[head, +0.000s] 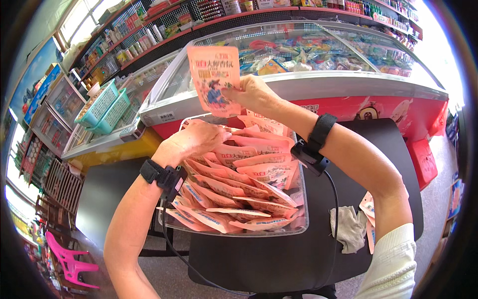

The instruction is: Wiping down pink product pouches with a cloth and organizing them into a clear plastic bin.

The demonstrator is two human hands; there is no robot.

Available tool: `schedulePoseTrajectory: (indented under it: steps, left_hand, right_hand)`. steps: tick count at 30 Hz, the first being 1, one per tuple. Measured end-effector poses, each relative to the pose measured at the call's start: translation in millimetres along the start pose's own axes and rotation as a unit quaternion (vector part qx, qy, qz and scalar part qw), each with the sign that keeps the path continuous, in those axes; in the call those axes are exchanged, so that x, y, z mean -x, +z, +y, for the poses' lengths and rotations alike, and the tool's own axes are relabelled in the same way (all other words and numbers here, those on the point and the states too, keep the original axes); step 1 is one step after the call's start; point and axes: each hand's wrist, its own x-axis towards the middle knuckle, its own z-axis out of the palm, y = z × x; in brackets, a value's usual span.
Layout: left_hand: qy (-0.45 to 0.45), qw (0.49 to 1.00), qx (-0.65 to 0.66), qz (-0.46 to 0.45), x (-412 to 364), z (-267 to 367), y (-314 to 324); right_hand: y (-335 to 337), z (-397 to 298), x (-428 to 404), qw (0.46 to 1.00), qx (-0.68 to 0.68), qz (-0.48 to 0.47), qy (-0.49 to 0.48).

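Observation:
A pink printed pouch (214,80) is pinched by its lower right side in my right hand (255,93), held up above the back of a clear plastic bin (304,216). Many like pouches (242,187) stand in the bin in leaning, overlapping rows. My left hand (198,138) reaches over the bin's back left part, its fingertips at the tops of the pouches there. Whether those fingers grip one is hidden. Each wrist wears a black strap with a small cabled device.
Under the bin is a dark table (261,261). A grey cloth (349,228) and more pouches (369,209) lie to its right. Behind stand glass-topped chest freezers (358,84), with turquoise baskets (110,119) on the left one. A pink chair (71,261) is at lower left.

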Motion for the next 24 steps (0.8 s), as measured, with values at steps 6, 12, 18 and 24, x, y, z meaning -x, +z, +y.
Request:
schedulePoseTrajectory:
  steps: [6,12,18,24]
  left_hand:
    - [0.073,0.966,0.150,0.199,2.4,-11.9,24.0]
    - [0.122,0.949,0.057,0.287,5.1,-10.6,20.7]
    - [0.081,0.994,0.017,0.065,4.8,-10.0,17.8]
    - [-0.088,0.965,0.242,-0.045,2.6,7.7,-17.2]
  right_hand:
    - [9.2,9.9,6.6,0.997,-0.031,-0.007,-0.076]
    - [-14.5,9.2,29.1,0.992,0.120,0.007,-0.031]
    - [-20.9,8.8,30.3,0.986,0.149,-0.073,-0.003]
    - [-16.3,1.9,32.8,0.928,0.325,0.015,-0.181]
